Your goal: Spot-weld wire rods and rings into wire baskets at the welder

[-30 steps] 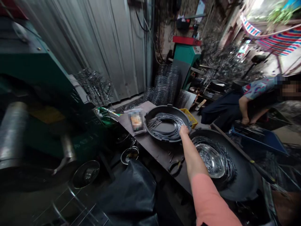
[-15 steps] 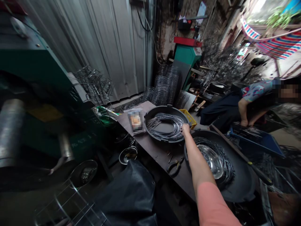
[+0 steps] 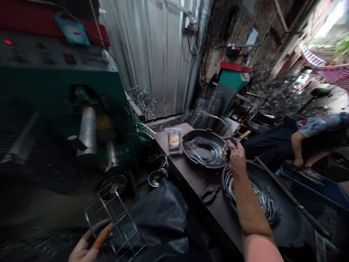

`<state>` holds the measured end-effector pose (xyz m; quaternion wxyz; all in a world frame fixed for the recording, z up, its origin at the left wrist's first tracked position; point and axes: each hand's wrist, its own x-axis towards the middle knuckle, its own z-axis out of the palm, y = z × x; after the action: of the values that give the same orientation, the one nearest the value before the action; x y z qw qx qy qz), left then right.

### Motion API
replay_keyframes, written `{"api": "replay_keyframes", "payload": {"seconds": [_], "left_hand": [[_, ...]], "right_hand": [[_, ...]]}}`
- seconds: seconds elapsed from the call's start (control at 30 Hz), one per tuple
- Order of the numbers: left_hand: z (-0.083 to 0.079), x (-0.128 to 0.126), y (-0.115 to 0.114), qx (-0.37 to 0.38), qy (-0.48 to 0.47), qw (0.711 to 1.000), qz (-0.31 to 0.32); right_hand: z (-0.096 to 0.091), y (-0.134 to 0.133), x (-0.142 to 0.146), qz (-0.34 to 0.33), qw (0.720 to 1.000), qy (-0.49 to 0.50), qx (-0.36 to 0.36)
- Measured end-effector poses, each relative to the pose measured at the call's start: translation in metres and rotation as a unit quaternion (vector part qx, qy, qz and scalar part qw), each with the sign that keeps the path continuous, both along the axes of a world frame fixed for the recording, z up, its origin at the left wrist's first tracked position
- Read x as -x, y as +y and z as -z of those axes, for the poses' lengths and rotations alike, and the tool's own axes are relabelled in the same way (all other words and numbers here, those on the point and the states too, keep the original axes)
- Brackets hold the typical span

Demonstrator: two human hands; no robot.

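My left hand (image 3: 91,242), at the lower left, is closed on a wire rack (image 3: 120,222) made of thin metal rods in a grid. My right hand (image 3: 235,156) is raised over the right rim of a round black pan (image 3: 188,154), its fingers pinched together. A thin curved wire (image 3: 215,115) arcs up and left from those fingers, blurred by motion. Inside the pan lies a loose coil of bent metal wires (image 3: 215,151). Beneath my right forearm, a larger black pan (image 3: 289,218) holds another wire coil (image 3: 268,198) and a shiny metal bowl, partly hidden.
Pliers (image 3: 209,195) lie on the narrow bench (image 3: 188,174). A green machine (image 3: 60,87) with a metal shaft (image 3: 88,127) stands at left. Stacked wire rings (image 3: 207,103) are behind the bench. At right, a co-worker's hands (image 3: 298,162) reach into a blue tray (image 3: 321,185).
My right hand has lifted from the coil at the pan's rim, with a curved wire in its fingers. My left hand and the wire rack have come further into view as the camera turned left.
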<state>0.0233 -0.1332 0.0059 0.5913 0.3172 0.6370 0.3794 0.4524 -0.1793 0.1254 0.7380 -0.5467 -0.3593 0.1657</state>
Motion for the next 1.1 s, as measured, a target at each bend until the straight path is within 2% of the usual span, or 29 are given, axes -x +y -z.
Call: {"api": "replay_keyframes", "payload": {"seconds": [0.07, 0.13, 0.23, 0.4, 0.6, 0.7, 0.83, 0.97, 1.1], "left_hand": [[-0.004, -0.001, -0.003, -0.007, -0.007, 1.0, 0.009], [-0.001, 0.001, -0.006, -0.028, -0.021, 0.999, 0.006], [0.008, 0.005, -0.01, -0.068, -0.044, 0.997, -0.001], [0.011, 0.011, -0.02, -0.098, -0.077, 0.992, -0.017], [0.019, 0.014, -0.025, -0.13, -0.103, 0.986, -0.015], [0.018, 0.016, -0.014, -0.154, -0.134, 0.979, -0.011], [0.004, 0.023, 0.018, -0.179, -0.161, 0.97, -0.024], [-0.01, 0.033, 0.052, -0.184, -0.127, 0.974, -0.044], [-0.012, 0.035, 0.078, -0.167, -0.105, 0.98, -0.039]], "right_hand": [[-0.01, -0.001, 0.012, -0.054, 0.995, -0.007, 0.08], [-0.013, 0.009, 0.021, -0.097, 0.981, -0.023, 0.168], [-0.009, 0.031, 0.037, -0.113, 0.96, -0.11, 0.231], [0.004, 0.055, 0.065, -0.107, 0.938, -0.254, 0.212], [0.016, 0.077, 0.108, -0.163, 0.933, -0.278, 0.16], [0.029, 0.092, 0.126, -0.18, 0.927, -0.286, 0.163], [0.051, 0.114, 0.139, -0.201, 0.92, -0.284, 0.178], [0.067, 0.13, 0.153, -0.228, 0.932, -0.233, 0.159], [0.082, 0.144, 0.17, -0.271, 0.926, -0.224, 0.138]]}}
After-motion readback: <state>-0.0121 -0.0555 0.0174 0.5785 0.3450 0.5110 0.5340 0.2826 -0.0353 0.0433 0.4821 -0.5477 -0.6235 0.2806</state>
